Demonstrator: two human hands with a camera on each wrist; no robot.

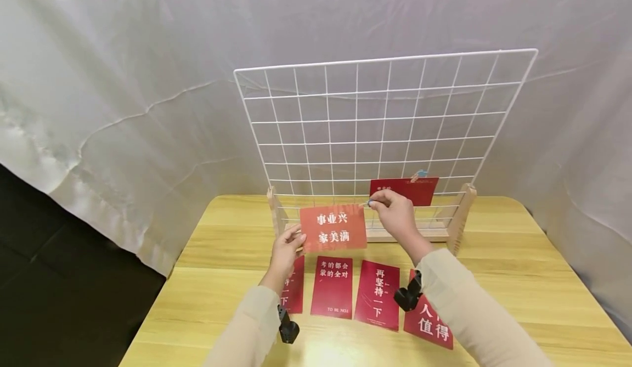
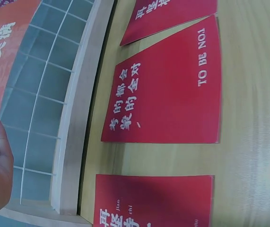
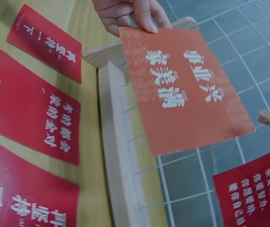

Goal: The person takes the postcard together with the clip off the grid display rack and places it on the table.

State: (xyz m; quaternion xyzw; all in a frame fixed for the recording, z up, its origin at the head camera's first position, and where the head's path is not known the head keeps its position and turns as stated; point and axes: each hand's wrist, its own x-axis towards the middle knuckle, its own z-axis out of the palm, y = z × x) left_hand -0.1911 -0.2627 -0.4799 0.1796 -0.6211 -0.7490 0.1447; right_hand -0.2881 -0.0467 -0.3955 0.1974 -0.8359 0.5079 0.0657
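My left hand (image 1: 285, 254) pinches an orange-red card (image 1: 333, 228) with white Chinese characters by its left edge, holding it up in front of a white wire grid (image 1: 385, 60). A small wooden clothespin (image 3: 268, 119) with a blue decoration is pinched in my right hand (image 1: 395, 216). In the right wrist view the clothespin's tip is a little apart from the card's corner. Behind the right hand, a dark red card (image 1: 423, 192) hangs on the grid's lower right, held by another clothespin (image 1: 419, 175) with a blue decoration.
Several red cards lie in a row on the wooden table, among them one with "TO BE NO.1" (image 1: 332, 290) and a neighbouring card (image 1: 377, 295). Wooden feet (image 1: 460, 219) support the grid. Pale cloth (image 1: 148, 82) hangs behind and beside the table.
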